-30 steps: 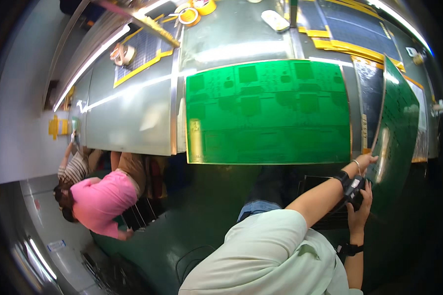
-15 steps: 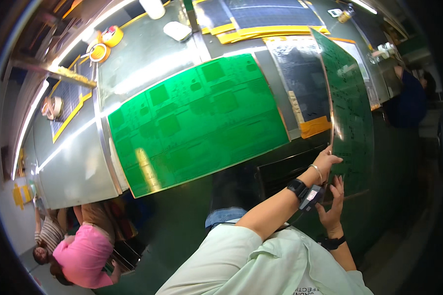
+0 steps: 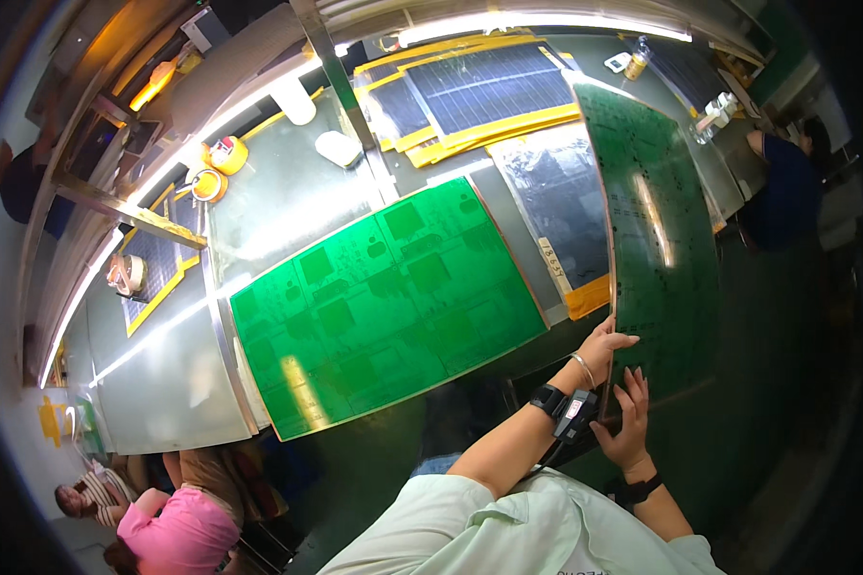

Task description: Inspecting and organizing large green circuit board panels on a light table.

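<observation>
A large green circuit board panel (image 3: 662, 259) stands upright on my right, its copper-coloured edge toward me. My left hand (image 3: 599, 347) grips that edge, with the thumb across the face. Just below, my right hand (image 3: 628, 422) is at the panel's lower near corner, its fingers spread up the face and its thumb on the other side of the edge. Another bright green circuit board panel (image 3: 393, 307) lies on the table in front of me, reaching over the near edge. Beside it lies a dark film sheet (image 3: 566, 216) with a yellow taped end.
Dark films with yellow taped borders (image 3: 489, 86) are stacked at the back. Orange tape rolls (image 3: 225, 155), a white cup (image 3: 294, 101) and a white palm-sized object (image 3: 338, 149) stand on the glossy tabletop (image 3: 153, 388). A person in pink (image 3: 182, 532) sits at lower left, another in dark blue (image 3: 786, 192) at right.
The view has tilted, so the table and lying panel appear lower. The upright panel and both my hands have shifted left in the picture, and more of its face shows.
</observation>
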{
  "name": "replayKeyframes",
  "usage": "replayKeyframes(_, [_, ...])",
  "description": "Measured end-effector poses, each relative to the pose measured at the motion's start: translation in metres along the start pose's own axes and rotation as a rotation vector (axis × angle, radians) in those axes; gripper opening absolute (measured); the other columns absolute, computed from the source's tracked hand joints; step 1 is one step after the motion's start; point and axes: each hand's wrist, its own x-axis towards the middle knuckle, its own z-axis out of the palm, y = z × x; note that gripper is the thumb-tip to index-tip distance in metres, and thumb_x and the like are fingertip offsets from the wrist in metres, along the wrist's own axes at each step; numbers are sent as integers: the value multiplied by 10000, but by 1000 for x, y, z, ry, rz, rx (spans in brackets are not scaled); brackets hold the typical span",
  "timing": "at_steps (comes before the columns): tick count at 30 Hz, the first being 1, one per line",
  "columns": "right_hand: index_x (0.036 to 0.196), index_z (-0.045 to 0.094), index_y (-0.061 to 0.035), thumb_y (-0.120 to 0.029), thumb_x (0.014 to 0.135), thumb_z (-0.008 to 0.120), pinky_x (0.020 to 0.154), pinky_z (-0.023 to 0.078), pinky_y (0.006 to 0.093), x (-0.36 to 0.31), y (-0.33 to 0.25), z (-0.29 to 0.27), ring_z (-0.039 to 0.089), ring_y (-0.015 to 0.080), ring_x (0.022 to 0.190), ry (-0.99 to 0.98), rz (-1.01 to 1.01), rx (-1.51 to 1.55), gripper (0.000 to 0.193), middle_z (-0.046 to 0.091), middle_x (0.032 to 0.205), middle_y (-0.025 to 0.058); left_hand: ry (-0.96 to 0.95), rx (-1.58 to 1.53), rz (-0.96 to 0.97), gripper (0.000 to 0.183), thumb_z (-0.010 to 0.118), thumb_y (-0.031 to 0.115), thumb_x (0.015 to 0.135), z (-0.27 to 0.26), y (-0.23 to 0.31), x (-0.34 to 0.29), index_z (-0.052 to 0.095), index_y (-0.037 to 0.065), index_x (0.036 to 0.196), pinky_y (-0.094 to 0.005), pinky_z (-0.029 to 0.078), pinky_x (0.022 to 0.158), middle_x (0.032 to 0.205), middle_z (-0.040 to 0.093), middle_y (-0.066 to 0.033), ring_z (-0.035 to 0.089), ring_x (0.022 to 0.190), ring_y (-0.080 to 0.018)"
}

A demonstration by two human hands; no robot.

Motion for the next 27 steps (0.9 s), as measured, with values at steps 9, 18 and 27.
replayKeyframes(9, [1104,402,-17,-215,677,631,973,206,506,24,-7,12,285,398,1173,-12,-88,13,523,349,1235,210,92,23,-28,397,554,19,700,-25,16,5,459,59,1084,-309,330,846,956,532,-49,440,982,-174])
replayKeyframes(18, [1124,399,-25,-183,669,643,979,202,491,35,-10,16,247,397,1196,-45,-87,64,539,321,1261,200,79,-7,-7,420,530,-2,716,-32,31,10,413,51,1116,-308,449,716,919,527,-80,542,808,-181])
replayKeyframes(27, [1154,409,-34,-310,678,650,975,224,467,35,-11,-8,257,384,1195,-230,-55,209,600,320,1274,179,90,-26,-104,377,528,-43,708,-39,39,-4,446,60,1061,-309,471,663,871,551,-69,568,764,-188])
